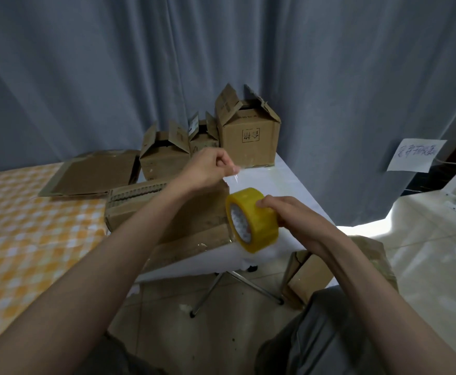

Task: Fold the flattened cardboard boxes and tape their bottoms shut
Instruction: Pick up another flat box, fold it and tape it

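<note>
Right hand grips the tape roll; left hand, at 11 o'clock, pinches the tape end above the box.

Grey curtain — checkered cloth, paper note

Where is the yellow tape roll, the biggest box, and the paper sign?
yellow tape roll (pixel 259 212): head view, outer yellow band.
biggest box (pixel 250 140): head view, front face by the printed mark.
paper sign (pixel 414 155): head view, middle of the sheet.
</note>
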`<state>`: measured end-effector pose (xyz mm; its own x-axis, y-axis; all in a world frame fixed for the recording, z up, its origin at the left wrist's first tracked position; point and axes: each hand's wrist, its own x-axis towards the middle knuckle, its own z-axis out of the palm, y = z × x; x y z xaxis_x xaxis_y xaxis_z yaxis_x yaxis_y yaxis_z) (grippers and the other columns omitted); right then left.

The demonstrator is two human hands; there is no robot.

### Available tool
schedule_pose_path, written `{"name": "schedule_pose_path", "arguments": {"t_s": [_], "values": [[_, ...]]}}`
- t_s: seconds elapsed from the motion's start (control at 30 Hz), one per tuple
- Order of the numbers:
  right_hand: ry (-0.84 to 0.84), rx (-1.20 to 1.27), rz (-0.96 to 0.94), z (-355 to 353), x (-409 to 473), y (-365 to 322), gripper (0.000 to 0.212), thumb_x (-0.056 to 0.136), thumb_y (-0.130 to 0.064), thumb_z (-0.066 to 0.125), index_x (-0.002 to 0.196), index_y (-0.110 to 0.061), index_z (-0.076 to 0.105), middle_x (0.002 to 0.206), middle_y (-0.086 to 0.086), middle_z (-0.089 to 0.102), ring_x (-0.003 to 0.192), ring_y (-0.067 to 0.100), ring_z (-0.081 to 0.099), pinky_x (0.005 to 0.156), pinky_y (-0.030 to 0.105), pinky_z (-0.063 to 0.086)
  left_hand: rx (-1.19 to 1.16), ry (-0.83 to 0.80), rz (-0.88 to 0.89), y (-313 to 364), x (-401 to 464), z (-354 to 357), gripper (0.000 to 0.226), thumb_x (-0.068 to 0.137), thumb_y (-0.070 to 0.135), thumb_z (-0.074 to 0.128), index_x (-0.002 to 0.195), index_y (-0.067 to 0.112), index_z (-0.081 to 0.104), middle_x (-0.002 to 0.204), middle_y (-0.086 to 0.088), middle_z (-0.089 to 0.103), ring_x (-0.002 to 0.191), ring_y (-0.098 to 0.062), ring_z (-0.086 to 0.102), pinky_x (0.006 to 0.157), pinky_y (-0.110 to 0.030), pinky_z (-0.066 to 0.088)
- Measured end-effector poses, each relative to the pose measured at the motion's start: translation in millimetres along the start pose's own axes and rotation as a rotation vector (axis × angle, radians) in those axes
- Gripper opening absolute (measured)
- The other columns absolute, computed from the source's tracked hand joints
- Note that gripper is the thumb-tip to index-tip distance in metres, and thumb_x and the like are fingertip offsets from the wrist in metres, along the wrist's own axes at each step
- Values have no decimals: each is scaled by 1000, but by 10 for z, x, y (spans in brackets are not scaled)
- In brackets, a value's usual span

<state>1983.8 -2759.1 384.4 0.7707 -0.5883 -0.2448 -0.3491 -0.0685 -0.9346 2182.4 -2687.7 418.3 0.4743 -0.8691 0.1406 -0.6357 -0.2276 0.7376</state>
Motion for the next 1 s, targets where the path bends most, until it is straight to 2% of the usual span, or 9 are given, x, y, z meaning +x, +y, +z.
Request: {"name": "schedule_pose_path", "arguments": {"t_s": [0.1, 0.17, 0.23, 0.33, 0.47, 0.57, 0.67, 0.8, 1.0], "values": [[-2, 112, -54, -5, -80, -15, 15, 96, -28, 60, 88, -18, 69, 85, -15, 67, 91, 8, 58, 99, 30, 43, -59, -33, -15, -11, 77, -137, 10, 91, 19, 70, 84, 15, 65, 71, 13, 59, 64, 4, 55, 66, -15, 44], [4, 113, -77, 30, -94, -51, 17, 96, -35, 60, 92, -22, 71, 81, -18, 71, 90, 4, 61, 93, 25, 47, -26, -41, -5, -12, 131, -175, 10, 90, 20, 71, 85, 13, 67, 71, 12, 58, 67, 2, 53, 68, -17, 43], [70, 9, -106, 86, -63, -52, 30, 95, -49, 57, 94, -22, 71, 89, -11, 71, 90, 8, 63, 89, 29, 50, -44, -22, -18, -32, 193, -233, 10, 91, 21, 70, 87, 12, 67, 77, 9, 60, 73, -3, 55, 71, -18, 45], [174, -90, -81, 149, -37, -4, 34, 91, -59, 56, 86, -27, 67, 88, -8, 67, 85, 9, 62, 77, 28, 52, -54, 64, -61, -134, 338, -384, 9, 91, 23, 69, 89, 15, 68, 94, 1, 65, 89, -14, 60, 84, -30, 52], [160, -57, -67, 182, -22, 96, 22, 96, -41, 58, 77, -32, 53, 79, -16, 56, 73, 6, 57, 65, 20, 45, 12, 81, -91, -327, 515, -371, 11, 91, 23, 70, 82, 17, 66, 84, 5, 61, 81, -11, 57, 85, -32, 51], [202, -47, -105, 238, 33, 99, 28, 96, -37, 60, 71, -28, 53, 51, -18, 57, 51, -3, 61, 47, 8, 43, 25, 99, -96, -432, 647, -237, 12, 90, 21, 71, 81, 16, 66, 79, 8, 59, 79, -8, 55, 83, -31, 48], [213, -17, -102, 295, 105, 82, 28, 96, -41, 59, 72, -26, 58, 46, -19, 60, 50, -1, 62, 48, 10, 45, 54, 105, -110, -508, 790, -172, 11, 89, 20, 72, 82, 15, 66, 84, 6, 62, 88, -10, 57, 89, -30, 47], [197, 26, -108, 346, 214, 2, 26, 95, -46, 58, 78, -27, 57, 45, -22, 58, 45, -12, 58, 40, 5, 40, 77, 145, -126, -597, 915, -153, 10, 90, 18, 71, 84, 14, 65, 90, 4, 64, 94, -12, 57, 86, -27, 44], [192, 28, -61, 394, 331, -24, 25, 94, -52, 57, 84, -29, 58, 63, -19, 61, 51, -1, 62, 53, 15, 43, 117, 130, -152, -740, 1012, -129, 10, 89, 19, 72, 90, 9, 69, 90, 4, 64, 86, -7, 55, 87, -28, 45]]}}
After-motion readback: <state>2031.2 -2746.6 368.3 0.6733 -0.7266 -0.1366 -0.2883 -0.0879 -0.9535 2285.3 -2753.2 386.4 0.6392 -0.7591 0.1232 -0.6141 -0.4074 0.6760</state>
